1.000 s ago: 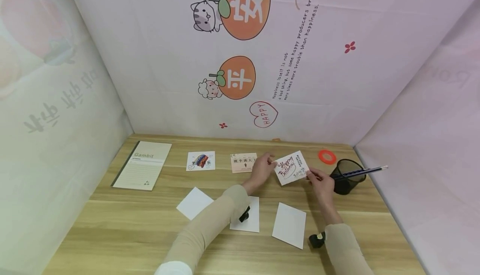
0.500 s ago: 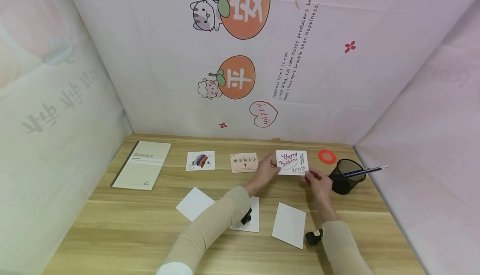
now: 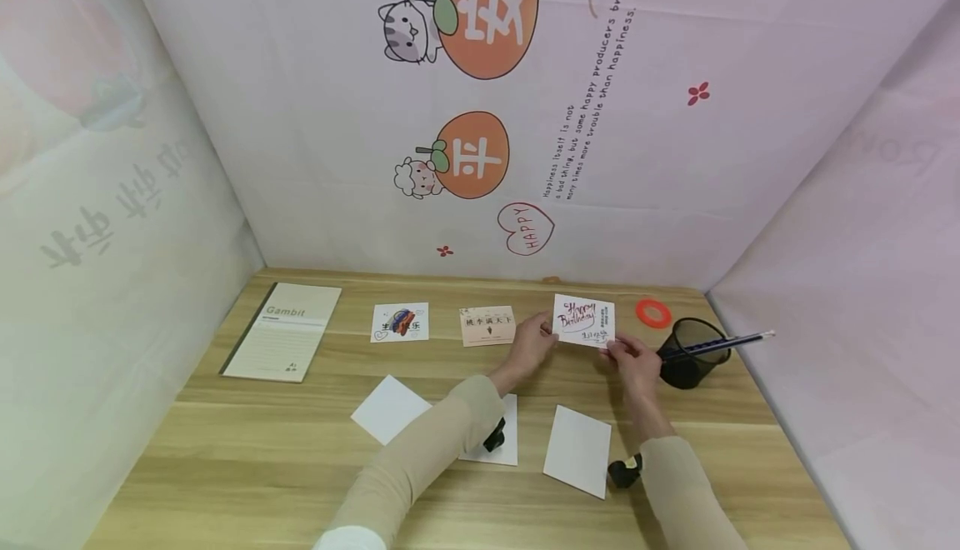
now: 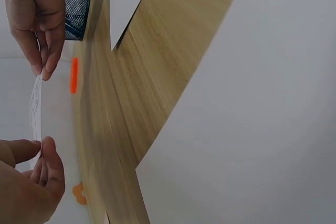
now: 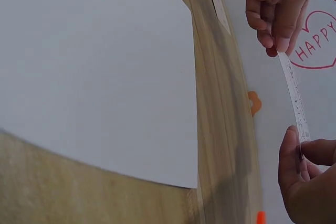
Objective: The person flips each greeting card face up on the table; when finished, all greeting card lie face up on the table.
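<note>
A white birthday card (image 3: 583, 322) with red "Happy Birthday" lettering is held above the back right of the table. My left hand (image 3: 531, 343) pinches its left edge between thumb and fingers. At its lower right corner, my right hand (image 3: 636, 367) pinches it the same way. Both wrist views show the card (image 4: 37, 108) nearly edge-on, apart from the tabletop. To the left lie a pink card (image 3: 487, 327) with Chinese characters and a white card (image 3: 400, 322) with a colourful picture, both flat.
A black mesh pen holder (image 3: 684, 358) with pencils stands right of my right hand, near a red ring (image 3: 653, 313). Blank white cards (image 3: 577, 452) lie in front, one partly under my left sleeve (image 3: 420, 450). A notebook (image 3: 282, 332) lies at far left.
The birthday card has turned from a slant to nearly level and risen slightly. My left hand has shifted its hold lower along the card's left edge.
</note>
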Available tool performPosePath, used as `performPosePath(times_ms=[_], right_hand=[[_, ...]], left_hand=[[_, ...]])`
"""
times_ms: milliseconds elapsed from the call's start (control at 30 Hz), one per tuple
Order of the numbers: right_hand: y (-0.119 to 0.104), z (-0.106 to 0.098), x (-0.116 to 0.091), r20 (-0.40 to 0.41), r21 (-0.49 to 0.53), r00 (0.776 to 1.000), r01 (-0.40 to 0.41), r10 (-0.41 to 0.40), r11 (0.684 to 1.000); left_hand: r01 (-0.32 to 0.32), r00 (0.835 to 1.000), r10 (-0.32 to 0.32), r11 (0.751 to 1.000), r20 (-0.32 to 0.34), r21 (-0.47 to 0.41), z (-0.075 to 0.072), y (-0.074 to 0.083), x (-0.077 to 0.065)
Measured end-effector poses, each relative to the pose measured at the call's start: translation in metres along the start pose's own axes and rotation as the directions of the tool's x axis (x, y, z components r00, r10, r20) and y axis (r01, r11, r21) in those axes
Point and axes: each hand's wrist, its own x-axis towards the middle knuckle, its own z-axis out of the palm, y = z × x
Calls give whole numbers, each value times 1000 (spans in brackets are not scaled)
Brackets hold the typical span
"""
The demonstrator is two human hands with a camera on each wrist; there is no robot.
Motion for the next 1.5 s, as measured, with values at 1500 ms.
performPosePath(times_ms=[1500], right_hand=[[-3,6,17,254,-807,956,293,-147,512]], left_hand=[[109,986,-151,911,76,397,9,-7,13]])
